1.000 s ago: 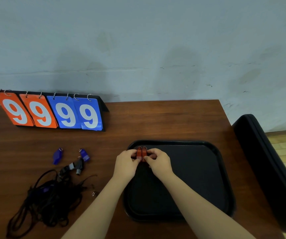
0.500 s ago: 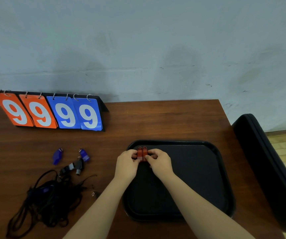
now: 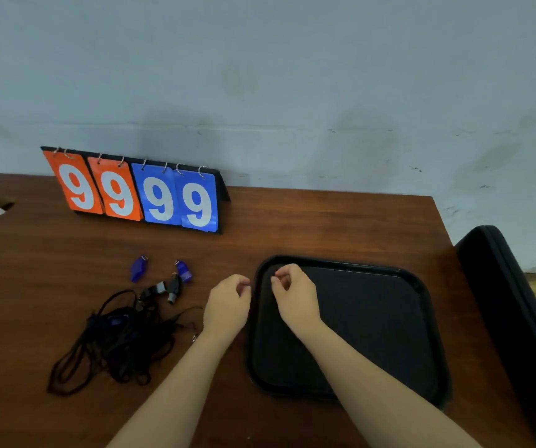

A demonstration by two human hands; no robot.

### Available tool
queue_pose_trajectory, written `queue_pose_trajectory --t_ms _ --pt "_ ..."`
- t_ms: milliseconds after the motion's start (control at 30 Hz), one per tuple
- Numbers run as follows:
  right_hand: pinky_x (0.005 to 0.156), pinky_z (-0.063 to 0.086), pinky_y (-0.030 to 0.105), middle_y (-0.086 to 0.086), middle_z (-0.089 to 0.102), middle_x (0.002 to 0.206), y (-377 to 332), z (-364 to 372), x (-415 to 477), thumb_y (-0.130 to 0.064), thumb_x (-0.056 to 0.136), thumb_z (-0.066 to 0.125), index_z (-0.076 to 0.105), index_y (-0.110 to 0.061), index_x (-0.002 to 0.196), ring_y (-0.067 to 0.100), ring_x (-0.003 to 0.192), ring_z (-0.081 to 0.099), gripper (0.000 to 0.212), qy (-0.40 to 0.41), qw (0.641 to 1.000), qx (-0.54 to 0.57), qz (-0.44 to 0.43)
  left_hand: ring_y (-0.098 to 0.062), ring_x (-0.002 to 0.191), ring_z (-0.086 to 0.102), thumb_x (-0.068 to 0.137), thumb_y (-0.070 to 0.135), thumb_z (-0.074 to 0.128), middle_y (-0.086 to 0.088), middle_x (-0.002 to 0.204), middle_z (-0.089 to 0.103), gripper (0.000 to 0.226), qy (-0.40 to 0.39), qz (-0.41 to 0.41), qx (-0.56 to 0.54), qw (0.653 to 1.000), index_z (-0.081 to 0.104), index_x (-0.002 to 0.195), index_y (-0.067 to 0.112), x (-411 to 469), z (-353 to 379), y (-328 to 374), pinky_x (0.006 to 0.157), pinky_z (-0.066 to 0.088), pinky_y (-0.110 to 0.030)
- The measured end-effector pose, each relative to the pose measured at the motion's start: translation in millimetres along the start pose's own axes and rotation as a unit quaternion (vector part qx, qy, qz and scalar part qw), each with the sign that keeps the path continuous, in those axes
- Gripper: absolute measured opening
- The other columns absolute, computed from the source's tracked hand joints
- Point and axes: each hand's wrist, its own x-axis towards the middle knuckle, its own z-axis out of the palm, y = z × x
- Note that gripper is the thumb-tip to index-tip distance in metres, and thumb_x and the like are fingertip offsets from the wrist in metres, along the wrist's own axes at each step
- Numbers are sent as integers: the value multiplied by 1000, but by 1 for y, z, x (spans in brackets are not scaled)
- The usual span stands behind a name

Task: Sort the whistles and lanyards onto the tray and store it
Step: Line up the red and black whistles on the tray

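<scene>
The black tray [image 3: 421,286] lies on the wooden table at the right. My right hand [image 3: 294,297] hovers over its far-left corner with fingers loosely curled and nothing visible in it. My left hand [image 3: 228,305] is just left of the tray's rim, over the table, also loosely curled and empty. The two red whistles are out of sight, perhaps under my right hand. Two blue whistles [image 3: 138,269] [image 3: 183,271] and two black whistles [image 3: 173,287] lie left of my hands. A tangle of black lanyards [image 3: 118,347] sits nearer me, at the left.
A flip scoreboard [image 3: 137,192] showing 9s stands at the back left, near the wall. A black padded object [image 3: 515,305] borders the table's right edge. A small metal clip [image 3: 194,338] lies by my left wrist. There is a cable hole [image 3: 0,206] at the far left.
Both hands have let go of the two red whistles and drawn apart, the left one off the tray. The whistles no longer show. My view has turned left.
</scene>
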Motion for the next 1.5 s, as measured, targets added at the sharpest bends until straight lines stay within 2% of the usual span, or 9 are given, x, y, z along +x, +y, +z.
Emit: queue_pose_trajectory --t_ms 200,333,533,733,867,1000,1133,1367,1500 --pt "67 43 13 -11 58 92 -20 30 -29 -24 94 59 60 -23 106 0 78 56 12 -93 985 -69 -125 -37 140 24 86 24 62 -15 152 30 61 213 -123 229 942 41 142 18 -36 -39 -59 110 22 -57" --pt "73 46 17 -9 57 94 -22 50 -45 -23 95 57 59 -22 105 4 82 56 11 -141 970 -95 -172 -40 146 3 90 53 48 -17 160 1 84 104 -271 242 926 8 154 17 -53 -47 -100 115 15 -56" --pt "72 46 23 -4 55 97 -26 79 -64 -22 94 54 58 -18 104 9 80 53 11 -217 946 -133 -202 -29 142 26 92 51 45 -10 155 28 68 108 -188 288 933 26 150 21 -85 -33 -117 110 28 -47" --pt "71 46 22 -3 57 99 -24 92 -73 -23 95 55 58 -19 106 8 80 55 13 -231 938 -148 -214 -24 116 55 96 24 52 -6 132 55 41 232 -149 30 961 48 137 15 -94 -49 -122 89 46 -36" --pt "75 50 23 -3 57 103 -28 95 -74 -24 95 55 57 -20 113 8 84 57 18 -227 936 -148 -222 -22 103 57 101 30 44 -10 125 60 41 313 -213 -224 898 46 137 12 -89 -74 -102 84 45 -34" --pt "79 52 26 -5 55 104 -33 95 -73 -22 95 55 56 -19 115 9 91 56 21 -216 930 -163 -250 -29 128 47 101 40 38 -7 139 51 46 288 -239 -354 857 46 139 16 -76 -93 -109 104 41 -44" --pt "75 46 25 -3 50 105 -35 101 -74 -20 94 53 58 -16 113 14 96 53 20 -225 893 -199 -335 -25 124 50 98 33 50 -3 134 53 43 227 -192 -276 914 45 138 19 -69 -103 -126 102 44 -42" --pt "86 46 45 14 50 135 -29 130 -92 -16 93 57 48 -16 139 33 112 51 47 -306 733 -304 -525 -25 122 48 96 22 54 -10 137 46 48 140 -144 -41 979 43 143 17 -62 -92 -150 101 43 -37" --pt "67 47 38 13 61 106 -22 136 -104 -16 87 65 55 -16 126 30 89 58 41 -268 739 -302 -539 -23 129 41 96 29 51 -4 142 43 54 124 -99 128 979 36 147 21 -71 -76 -157 99 45 -38"
